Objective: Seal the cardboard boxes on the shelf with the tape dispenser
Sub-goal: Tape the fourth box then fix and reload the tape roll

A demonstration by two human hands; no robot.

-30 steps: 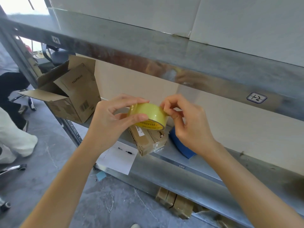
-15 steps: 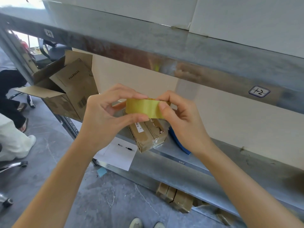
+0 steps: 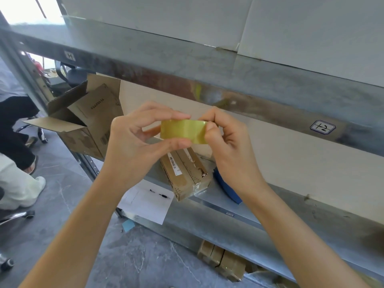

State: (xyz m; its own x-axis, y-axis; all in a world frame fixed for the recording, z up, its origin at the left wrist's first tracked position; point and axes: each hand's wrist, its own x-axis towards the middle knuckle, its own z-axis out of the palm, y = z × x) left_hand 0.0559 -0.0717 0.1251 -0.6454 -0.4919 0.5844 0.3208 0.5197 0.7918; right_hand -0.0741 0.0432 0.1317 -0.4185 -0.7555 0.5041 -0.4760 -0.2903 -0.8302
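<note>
Two hands on one tape roll (image 3: 182, 132), up in the air in front of the shelf (image 3: 239, 206), just above a small box (image 3: 185, 173). Clamped round the roll by the left hand (image 3: 133, 146), fingers (image 3: 164, 115) over the top and thumb underneath. Curled at the roll's right edge, the right hand (image 3: 228, 150), thumb pressed on the tape face and probably picking for the loose end; cannot tell whether an end is lifted yet. No dispenser frame in sight, only the bare roll.

Left to seal, by the look of it: the open box (image 3: 87, 125) at the shelf's left end, flaps splayed. Small box closed and glossy at its near end, perhaps taped. More boxes (image 3: 222, 265) on the lower shelf. Blue thing (image 3: 226, 188) beside the small box, partly hidden by the right wrist; paper sheet (image 3: 145, 202) below the shelf edge.

Likely trouble from here:
- Tape end tearing into a sliver if picked at one corner only.
- End snapping back onto the roll if let go too soon.
- Freed tape folding on itself or sticking to fingers, with nothing to tension it.
- Roll slipping from the left grip under a hard pull and dropping onto the small box or past the shelf edge.
- Crooked strip on the open box without first pressing the flaps shut.
</note>
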